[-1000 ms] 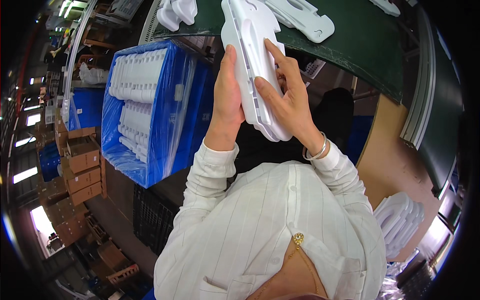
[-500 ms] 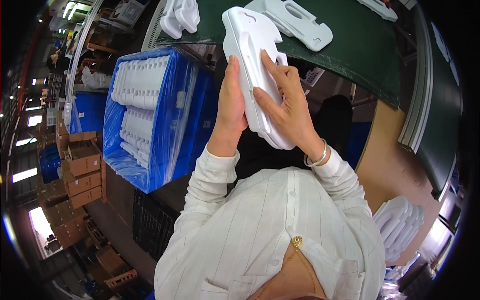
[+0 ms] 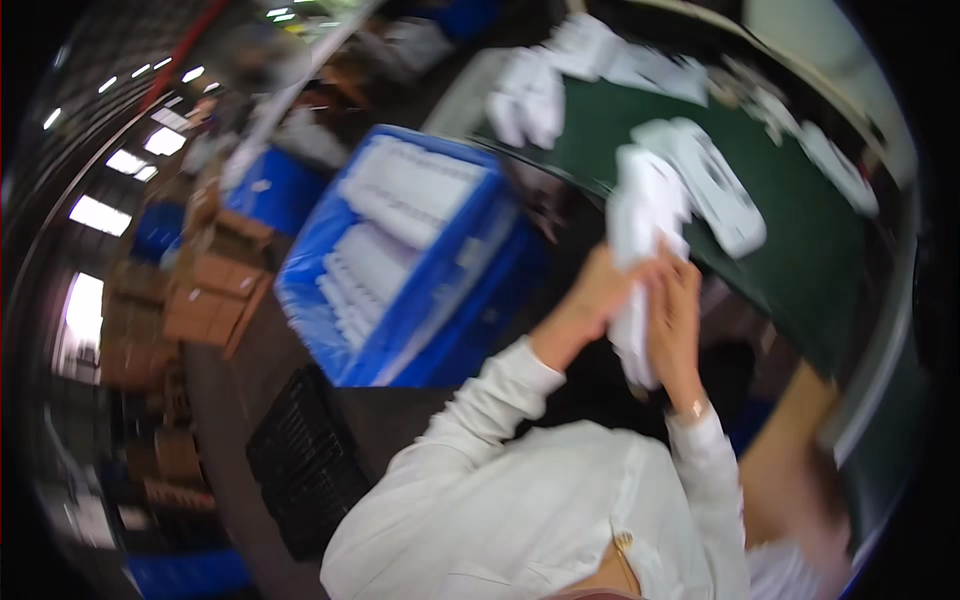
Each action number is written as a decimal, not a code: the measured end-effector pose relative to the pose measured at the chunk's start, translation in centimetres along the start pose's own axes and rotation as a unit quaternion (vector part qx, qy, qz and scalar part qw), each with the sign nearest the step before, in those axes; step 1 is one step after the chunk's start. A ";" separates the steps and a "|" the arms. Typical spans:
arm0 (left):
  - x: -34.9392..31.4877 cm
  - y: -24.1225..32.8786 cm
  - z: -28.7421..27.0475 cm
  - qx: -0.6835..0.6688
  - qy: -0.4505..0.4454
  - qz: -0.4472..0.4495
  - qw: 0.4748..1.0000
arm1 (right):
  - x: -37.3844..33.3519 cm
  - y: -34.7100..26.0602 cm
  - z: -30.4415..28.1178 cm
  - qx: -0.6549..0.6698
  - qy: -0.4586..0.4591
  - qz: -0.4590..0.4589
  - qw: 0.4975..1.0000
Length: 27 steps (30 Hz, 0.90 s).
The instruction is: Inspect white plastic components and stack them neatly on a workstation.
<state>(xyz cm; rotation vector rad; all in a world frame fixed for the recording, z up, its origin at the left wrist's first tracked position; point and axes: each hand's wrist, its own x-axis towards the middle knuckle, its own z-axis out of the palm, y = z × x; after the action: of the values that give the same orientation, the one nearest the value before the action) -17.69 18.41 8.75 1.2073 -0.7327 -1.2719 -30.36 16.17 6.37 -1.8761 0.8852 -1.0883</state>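
Observation:
Both hands hold a long white plastic part (image 3: 642,200) with rounded ends, upright over my lap at the front edge of the green table (image 3: 815,285). It may be more than one piece pressed together; motion blur hides this. My left hand (image 3: 597,285) closes on its left side, and my right hand (image 3: 675,315) grips its right side, the fingers of both meeting near the middle. Just beyond, on the table, lie similar white parts (image 3: 722,195) with a long slot.
To my left stands a blue crate (image 3: 440,310) lined with clear film, holding rows of white parts (image 3: 405,195). More white parts (image 3: 527,100) stand at the table's far left. A black crate (image 3: 305,450) lies on the floor, with cardboard boxes (image 3: 215,290) farther left.
The view has swung, so crate and table appear farther right and lower. The white part, still in both hands, now shows more edge-on, and my right fingers have moved nearer my left hand.

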 end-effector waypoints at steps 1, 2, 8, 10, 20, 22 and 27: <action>0.2 -0.6 0.1 0.006 -0.020 0.031 0.999 | -0.4 0.5 -0.1 0.007 -0.001 -0.007 1.000; 0.5 -1.0 0.3 0.024 -0.028 0.052 0.998 | -0.5 -0.2 -0.4 -0.012 0.005 -0.019 1.000; 1.0 -3.0 -0.2 -0.077 0.009 0.105 0.991 | 0.4 -2.4 -1.2 -0.074 0.036 -0.086 0.993; 1.5 -2.7 -0.2 -0.099 0.034 0.127 0.986 | 0.1 -2.2 -1.6 -0.163 0.093 -0.174 0.967; 1.7 -2.2 0.5 -0.138 0.088 0.247 0.955 | -3.2 0.8 0.3 0.712 -0.076 0.318 0.622; 1.6 -2.0 0.9 -0.151 0.075 0.257 0.952 | -2.8 1.7 0.9 0.691 0.034 0.325 0.645; 1.2 -1.7 0.0 -0.106 0.026 0.189 0.976 | -2.5 2.5 0.0 0.670 0.084 0.299 0.674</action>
<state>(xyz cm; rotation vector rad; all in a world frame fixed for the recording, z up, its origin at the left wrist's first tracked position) -18.00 17.47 6.89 0.8744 -0.7286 -0.9697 -31.84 17.14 3.25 -0.2041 0.4225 -0.9828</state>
